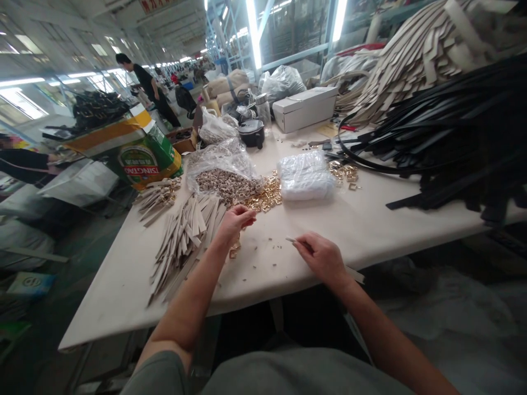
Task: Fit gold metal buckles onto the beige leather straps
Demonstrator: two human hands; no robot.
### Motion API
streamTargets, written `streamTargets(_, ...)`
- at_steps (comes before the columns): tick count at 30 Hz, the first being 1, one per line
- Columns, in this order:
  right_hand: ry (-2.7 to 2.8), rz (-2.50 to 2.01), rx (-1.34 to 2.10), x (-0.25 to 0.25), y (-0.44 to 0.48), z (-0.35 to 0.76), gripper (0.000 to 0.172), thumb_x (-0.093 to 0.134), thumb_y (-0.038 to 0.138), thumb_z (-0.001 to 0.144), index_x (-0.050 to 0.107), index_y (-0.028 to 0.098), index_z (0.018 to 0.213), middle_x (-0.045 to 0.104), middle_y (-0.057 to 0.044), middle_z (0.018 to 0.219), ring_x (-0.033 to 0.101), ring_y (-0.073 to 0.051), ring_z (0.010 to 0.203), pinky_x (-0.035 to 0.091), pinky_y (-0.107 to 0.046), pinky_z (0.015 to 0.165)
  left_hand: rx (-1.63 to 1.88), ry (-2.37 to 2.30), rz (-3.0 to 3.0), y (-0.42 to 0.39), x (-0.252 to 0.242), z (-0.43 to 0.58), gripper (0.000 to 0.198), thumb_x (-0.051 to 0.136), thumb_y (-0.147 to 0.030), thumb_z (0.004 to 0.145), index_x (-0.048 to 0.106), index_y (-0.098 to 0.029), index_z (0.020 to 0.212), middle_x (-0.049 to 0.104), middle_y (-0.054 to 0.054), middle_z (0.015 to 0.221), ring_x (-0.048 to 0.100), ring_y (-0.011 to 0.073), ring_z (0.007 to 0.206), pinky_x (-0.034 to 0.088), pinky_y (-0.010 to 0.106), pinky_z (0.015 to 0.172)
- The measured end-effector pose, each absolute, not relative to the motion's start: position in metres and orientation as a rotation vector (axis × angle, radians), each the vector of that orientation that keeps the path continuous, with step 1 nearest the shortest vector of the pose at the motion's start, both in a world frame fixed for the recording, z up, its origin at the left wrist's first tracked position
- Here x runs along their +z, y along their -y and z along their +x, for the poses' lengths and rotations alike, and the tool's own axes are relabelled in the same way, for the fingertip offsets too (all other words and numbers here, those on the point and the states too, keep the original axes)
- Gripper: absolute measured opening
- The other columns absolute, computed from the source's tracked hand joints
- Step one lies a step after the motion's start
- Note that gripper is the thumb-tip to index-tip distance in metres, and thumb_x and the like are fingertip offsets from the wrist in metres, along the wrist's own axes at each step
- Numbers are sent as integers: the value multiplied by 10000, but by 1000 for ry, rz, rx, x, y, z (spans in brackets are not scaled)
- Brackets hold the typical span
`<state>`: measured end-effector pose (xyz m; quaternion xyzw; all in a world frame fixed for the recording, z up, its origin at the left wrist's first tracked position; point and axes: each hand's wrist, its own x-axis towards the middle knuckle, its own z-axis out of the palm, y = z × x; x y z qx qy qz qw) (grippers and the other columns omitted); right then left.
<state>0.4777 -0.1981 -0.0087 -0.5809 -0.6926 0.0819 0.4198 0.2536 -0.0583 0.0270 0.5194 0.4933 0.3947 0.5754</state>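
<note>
Head: right hand point(323, 257) over cream table point(362, 227) (workshop point(82, 27) beyond)

The pale worktop point(119, 299) carries beige strips point(179, 238), gold buckles point(267, 196), a bag point(224, 156) of loops point(224, 185), a white packet point(307, 178) and black straps point(448, 126).

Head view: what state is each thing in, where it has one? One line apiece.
Left hand: pinched shut; anything held is unclear.
Right hand: pinching a pale strip.
Clear bag: open, tan loops spilling out.
Gold buckles: loose, scattered.
Strip pile: loose, fanned out.
White package: plastic-wrapped.
White box: lid down.
Black straps: heaped loose.
Tube light: lit.
</note>
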Motion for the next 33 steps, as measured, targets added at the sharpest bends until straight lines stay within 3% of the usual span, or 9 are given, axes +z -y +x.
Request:
streamTargets(5,1728,-1322,198,18,200,456,205,577,271,959,637,205,776,622,-13,692,587,-147,646,407,-259,635,965,-1016,795,119,33,246,516,940,-460,478,619,-152,740,719,15,766,638,74,597,497,163,553)
streamTargets(12,1842,-1277,58,39,198,427,240,540,280,991,647,209,789,641,-18,699,578,-137,649,381,-257,629,1009,-931,619,166,37,255,379,914,-343,596,629,-153,759,694,-8,730,680,93,676,519,157,599)
streamTargets(17,1914,-1263,-32,35,206,424,263,512,273,1011,650,206,797,648,-22,696,585,-138,647,370,-266,619,1045,-882,531,180,36,257,416,937,-328,567,612,-161,767,655,-44,699,646,51,632,519,119,595)
streamTargets(22,2038,-1162,-53,27,218,428,263,499,262,1027,652,208,820,666,-22,726,589,-140,667,375,-275,636,995,-958,660,190,27,250,451,927,-360,580,668,-164,894,681,-24,731,648,69,611,514,158,581)
streamTargets(25,2146,-1099,-56,20,226,430,276,473,260,1038,648,210,830,654,-20,714,576,-144,660,369,-282,628,913,-1006,891,196,23,240,391,900,-377,622,704,-140,863,703,14,706,644,104,615,507,216,607)
streamTargets(30,2141,-1064,147,7,234,425,302,442,265,1042,620,210,805,638,-18,714,589,-148,647,398,-272,603,787,-1000,1079,206,17,232,385,887,-405,625,703,-134,828,675,7,619,597,117,573,484,255,615)
streamTargets(33,1990,-1147,401,0,236,420,183,444,263,1028,618,210,1044,673,-4,743,633,-148,644,445,-255,600,853,-1022,1051,210,11,234,405,876,-427,635,666,-155,850,653,-16,626,601,120,574,480,256,618)
